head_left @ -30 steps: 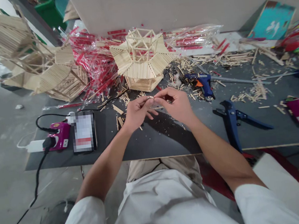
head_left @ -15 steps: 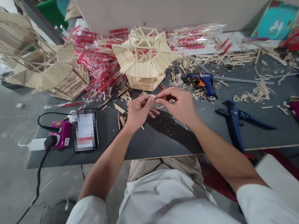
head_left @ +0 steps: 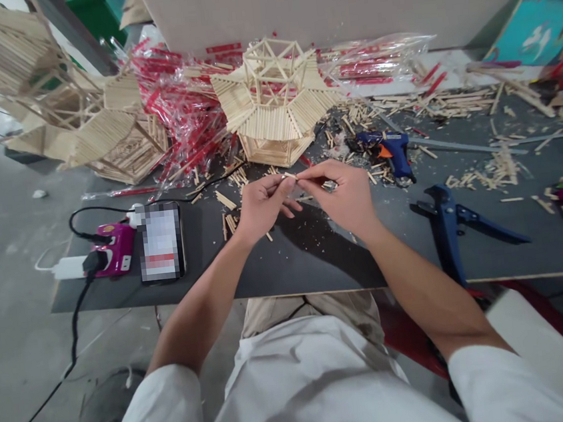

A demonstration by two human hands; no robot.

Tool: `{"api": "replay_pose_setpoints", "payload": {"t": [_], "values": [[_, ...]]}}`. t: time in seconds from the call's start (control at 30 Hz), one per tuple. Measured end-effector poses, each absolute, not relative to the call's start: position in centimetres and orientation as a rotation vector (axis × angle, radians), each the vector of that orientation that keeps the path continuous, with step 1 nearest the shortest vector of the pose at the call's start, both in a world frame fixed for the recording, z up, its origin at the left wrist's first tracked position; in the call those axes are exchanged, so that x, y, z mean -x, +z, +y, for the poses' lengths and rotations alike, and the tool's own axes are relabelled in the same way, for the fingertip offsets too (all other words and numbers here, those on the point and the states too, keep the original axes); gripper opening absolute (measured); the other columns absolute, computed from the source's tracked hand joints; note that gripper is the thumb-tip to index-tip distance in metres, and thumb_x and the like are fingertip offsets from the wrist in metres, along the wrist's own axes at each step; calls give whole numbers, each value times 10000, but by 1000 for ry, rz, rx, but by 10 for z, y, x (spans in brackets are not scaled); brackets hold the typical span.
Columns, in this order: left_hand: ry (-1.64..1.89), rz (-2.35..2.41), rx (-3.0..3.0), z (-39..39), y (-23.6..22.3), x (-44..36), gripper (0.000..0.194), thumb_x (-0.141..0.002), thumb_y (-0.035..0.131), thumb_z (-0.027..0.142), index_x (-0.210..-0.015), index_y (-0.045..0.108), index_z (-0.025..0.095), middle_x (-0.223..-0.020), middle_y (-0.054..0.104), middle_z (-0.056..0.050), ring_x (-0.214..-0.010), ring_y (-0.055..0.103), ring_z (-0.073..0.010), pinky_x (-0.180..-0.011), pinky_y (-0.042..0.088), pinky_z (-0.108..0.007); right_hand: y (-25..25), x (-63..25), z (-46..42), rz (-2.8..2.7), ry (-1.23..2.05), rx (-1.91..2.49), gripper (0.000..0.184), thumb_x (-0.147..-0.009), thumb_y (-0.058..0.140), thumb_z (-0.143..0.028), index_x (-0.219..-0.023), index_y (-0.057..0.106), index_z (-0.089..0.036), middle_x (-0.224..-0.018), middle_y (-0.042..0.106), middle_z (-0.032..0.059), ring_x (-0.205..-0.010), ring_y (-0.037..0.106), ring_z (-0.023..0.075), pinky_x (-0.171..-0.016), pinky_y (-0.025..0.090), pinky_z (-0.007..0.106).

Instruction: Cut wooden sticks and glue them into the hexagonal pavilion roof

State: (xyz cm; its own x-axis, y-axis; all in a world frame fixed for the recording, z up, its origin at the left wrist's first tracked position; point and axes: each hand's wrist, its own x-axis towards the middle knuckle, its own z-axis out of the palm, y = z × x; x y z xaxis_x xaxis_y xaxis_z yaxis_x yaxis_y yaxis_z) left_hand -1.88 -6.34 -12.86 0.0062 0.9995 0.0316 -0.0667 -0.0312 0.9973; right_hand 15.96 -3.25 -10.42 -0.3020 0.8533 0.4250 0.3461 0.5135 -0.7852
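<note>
Thumb and fingers of my left hand (head_left: 265, 206) are pinched on a short wooden stick (head_left: 290, 176). My right hand (head_left: 343, 194) meets it from the other side, its thumb and forefinger closed at the stick's right end. Both hands are held above the dark table (head_left: 206, 259). Just behind them stands a small pavilion-like model (head_left: 277, 124) built of pale sticks, with flared roof panels and an open frame on top. Small cut stick pieces (head_left: 229, 223) lie by my left hand. A blue glue gun (head_left: 393, 149) rests on its side to the right.
A larger stick model (head_left: 102, 129) stands at the left beside red-and-clear plastic wrappers (head_left: 180, 107). Blue cutters (head_left: 447, 227) lie at the right front. A phone (head_left: 161, 244) and a purple power strip (head_left: 119, 245) with cords sit at the left. Stick offcuts (head_left: 491, 172) are scattered at right.
My right hand has shifted slightly right, away from my left fingertips, so more of the little stick shows between them. The whole view has moved slightly.
</note>
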Motion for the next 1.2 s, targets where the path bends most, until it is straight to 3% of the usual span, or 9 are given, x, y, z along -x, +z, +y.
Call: {"api": "replay_pose_setpoints", "payload": {"t": [0.4,1.2], "values": [[1287,1107,-1165,-64,-132,20,431,-925,758,545,-988,756,119,-803,766,-62,-599,769,-161,-505,610,-206,-112,-162,-27,-1797,855,984,94,-896,781,-252,-950,856,-268,-916,810,22,-802,709,180,-707,542,336],[1231,1133,-1136,-63,-131,21,511,-865,786,616,-975,753,119,-863,797,-97,-596,765,-164,-476,596,-206,-116,-163,-23,-1747,970,954,83,-845,830,-266,-923,860,-263,-896,812,26,-791,718,175,-725,548,336]]}}
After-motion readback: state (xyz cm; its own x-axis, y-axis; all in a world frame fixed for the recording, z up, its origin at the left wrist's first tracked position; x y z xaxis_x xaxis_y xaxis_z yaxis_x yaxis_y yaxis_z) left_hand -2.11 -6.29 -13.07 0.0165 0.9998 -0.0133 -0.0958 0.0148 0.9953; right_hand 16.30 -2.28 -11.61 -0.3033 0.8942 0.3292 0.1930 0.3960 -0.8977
